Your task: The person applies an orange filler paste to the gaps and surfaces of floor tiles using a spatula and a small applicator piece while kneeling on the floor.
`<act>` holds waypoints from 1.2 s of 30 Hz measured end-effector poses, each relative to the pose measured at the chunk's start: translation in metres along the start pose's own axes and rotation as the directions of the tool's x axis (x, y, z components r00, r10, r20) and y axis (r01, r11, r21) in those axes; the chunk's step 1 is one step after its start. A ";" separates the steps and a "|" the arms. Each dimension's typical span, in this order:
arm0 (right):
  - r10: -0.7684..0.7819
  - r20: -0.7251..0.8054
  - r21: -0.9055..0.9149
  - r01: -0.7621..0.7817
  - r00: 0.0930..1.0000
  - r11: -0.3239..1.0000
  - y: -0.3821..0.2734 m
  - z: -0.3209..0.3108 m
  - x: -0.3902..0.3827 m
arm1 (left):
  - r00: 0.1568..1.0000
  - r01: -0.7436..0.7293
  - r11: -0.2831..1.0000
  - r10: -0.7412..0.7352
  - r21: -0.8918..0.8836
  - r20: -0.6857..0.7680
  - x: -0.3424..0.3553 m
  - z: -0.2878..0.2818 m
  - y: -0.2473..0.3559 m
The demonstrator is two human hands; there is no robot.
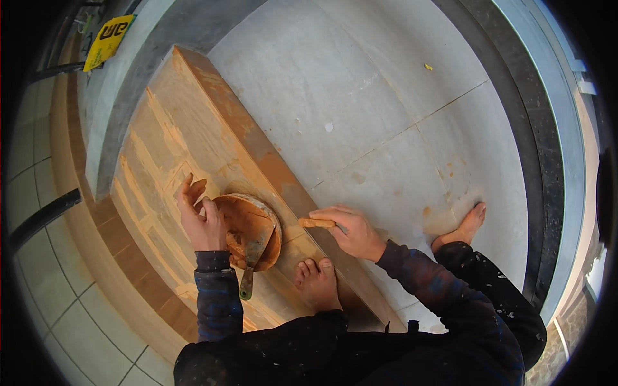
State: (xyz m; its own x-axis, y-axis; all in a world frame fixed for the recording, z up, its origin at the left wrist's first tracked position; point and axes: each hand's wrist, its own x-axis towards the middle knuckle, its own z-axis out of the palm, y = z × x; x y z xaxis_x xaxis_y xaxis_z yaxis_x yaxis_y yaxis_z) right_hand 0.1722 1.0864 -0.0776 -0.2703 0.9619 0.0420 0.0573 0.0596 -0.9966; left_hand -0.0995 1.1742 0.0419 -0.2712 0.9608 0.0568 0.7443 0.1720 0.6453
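Observation:
A round bowl (279, 235) with a pale, crusted rim stands on the wood-toned step, orange-brown paste smeared inside it. Across its rim leans a putty knife (247, 278) with a greenish handle end. Beside the bowl, my left hand (202, 217) is raised with fingers bent and apart, paste on the fingertips; I see nothing held in it. My right hand (355, 233) is closed around a small flat tool (317, 223) coated in orange paste, probably a scraper. It hovers near the step's edge, right of the bowl. The fingers hide most of its grip.
Orange paste streaks mark the step's top (161, 167). My left foot (317, 283) stands on the step and my right foot (462, 228) on the lower grey floor (360, 109). A yellow packet (109, 42) lies beyond a grey ledge at the far left. A dark border curves along the right.

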 end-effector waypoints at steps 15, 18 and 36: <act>0.294 -0.085 -0.068 -0.300 0.952 0.951 0.044 0.039 0.145 | 1.000 -0.015 0.999 0.014 0.037 0.019 -0.005 -0.011 -0.016; 0.256 0.017 0.122 -0.256 0.966 0.959 0.015 0.025 0.112 | 0.999 0.013 1.000 -0.014 0.029 0.038 -0.008 -0.003 -0.017; 0.299 -0.136 0.212 -0.267 0.944 0.940 0.063 0.037 0.051 | 0.998 -0.016 0.999 0.014 0.029 0.063 0.004 -0.003 -0.017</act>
State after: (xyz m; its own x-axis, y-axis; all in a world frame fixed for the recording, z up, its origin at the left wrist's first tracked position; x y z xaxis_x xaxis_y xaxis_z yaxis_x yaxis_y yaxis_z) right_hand 0.1263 1.1296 -0.1413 -0.1071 0.9626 -0.2487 -0.0778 -0.2575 -0.9632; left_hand -0.1147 1.1741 0.0330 -0.2222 0.9748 0.0178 0.7661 0.1632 0.6216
